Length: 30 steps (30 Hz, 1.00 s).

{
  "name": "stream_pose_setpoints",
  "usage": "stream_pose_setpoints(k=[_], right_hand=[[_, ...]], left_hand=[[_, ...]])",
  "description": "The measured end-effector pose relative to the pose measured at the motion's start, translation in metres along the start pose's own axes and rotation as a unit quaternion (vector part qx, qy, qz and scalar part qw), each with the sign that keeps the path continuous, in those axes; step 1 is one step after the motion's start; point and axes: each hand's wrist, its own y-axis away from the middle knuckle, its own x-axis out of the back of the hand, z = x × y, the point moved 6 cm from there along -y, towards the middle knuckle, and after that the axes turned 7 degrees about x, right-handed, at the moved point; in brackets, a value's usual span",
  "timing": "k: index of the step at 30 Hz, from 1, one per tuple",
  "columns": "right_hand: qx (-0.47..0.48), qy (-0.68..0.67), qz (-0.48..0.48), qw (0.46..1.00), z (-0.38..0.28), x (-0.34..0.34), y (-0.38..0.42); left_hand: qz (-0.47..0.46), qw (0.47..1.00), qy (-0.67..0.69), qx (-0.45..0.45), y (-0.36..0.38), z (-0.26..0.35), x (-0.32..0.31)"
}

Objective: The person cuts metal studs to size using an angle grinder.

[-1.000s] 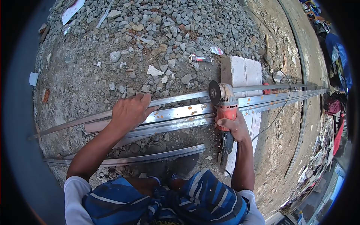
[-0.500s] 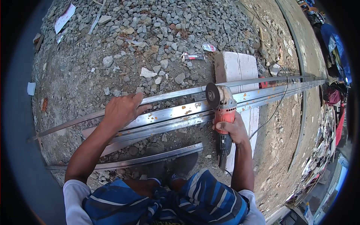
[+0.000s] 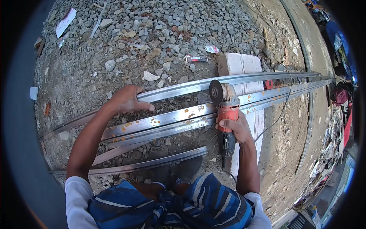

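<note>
My left hand (image 3: pixel 127 100) is wrapped over the farthest long metal channel (image 3: pixel 179 90), with the thumb on the near side and the fingers behind it. An angle grinder (image 3: pixel 228 117) with a red body and a dark disc is gripped around its body by my right hand (image 3: pixel 240 127). Its disc points away from me and overlaps the held channel in this view. Nearer to me, more metal channels (image 3: pixel 164 119) with rusty orange spots lie side by side beneath the grinder.
A pale block (image 3: pixel 241 64) lies under the channels. One shorter metal piece (image 3: pixel 152 162) rests by my feet. Grey gravel (image 3: pixel 152 26) is heaped at the far side. The grinder's cable (image 3: pixel 280 114) loops across the channels at right, with wrappers (image 3: pixel 196 58) on the dirt.
The far channel has rolled in my left hand, so its broad grooved face now shows. My left hand has shifted slightly with it. The grinder has barely moved.
</note>
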Motion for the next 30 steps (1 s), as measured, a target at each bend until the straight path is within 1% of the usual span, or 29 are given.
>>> stream_pose_setpoints(k=[2,4,5,7,11,14,17,24,30], right_hand=[[-0.013,0.011,-0.004,1.0,0.006,0.002,-0.004],[-0.015,0.022,-0.004,1.0,0.01,0.003,-0.006],[-0.015,0.035,-0.007,0.999,0.012,0.002,-0.007],[-0.018,0.035,-0.009,0.999,0.008,-0.001,-0.007],[-0.039,0.039,-0.011,0.998,0.0,-0.006,-0.007],[-0.058,0.057,-0.023,0.996,-0.001,-0.005,-0.01],[-0.061,0.054,-0.013,0.997,-0.003,-0.007,-0.01],[-0.051,0.085,-0.027,0.995,-0.004,-0.006,-0.016],[-0.061,0.052,-0.021,0.997,-0.009,-0.012,-0.015]], left_hand=[[-0.005,1.0,0.026,-0.012,-0.001,0.007,0.0],[0.084,0.993,-0.085,-0.014,0.01,0.018,0.009],[0.083,0.993,-0.086,-0.014,0.01,0.019,0.004],[0.11,0.981,-0.154,0.031,0.008,0.016,-0.003],[0.09,0.984,-0.149,0.045,0.008,0.016,-0.001],[0.096,0.986,-0.137,0.025,0.006,0.012,-0.004],[0.106,0.985,-0.133,0.016,0.004,0.009,-0.004],[0.125,0.986,-0.11,0.003,0.004,0.007,-0.006],[0.114,0.988,-0.104,0.007,0.005,0.009,-0.004]])
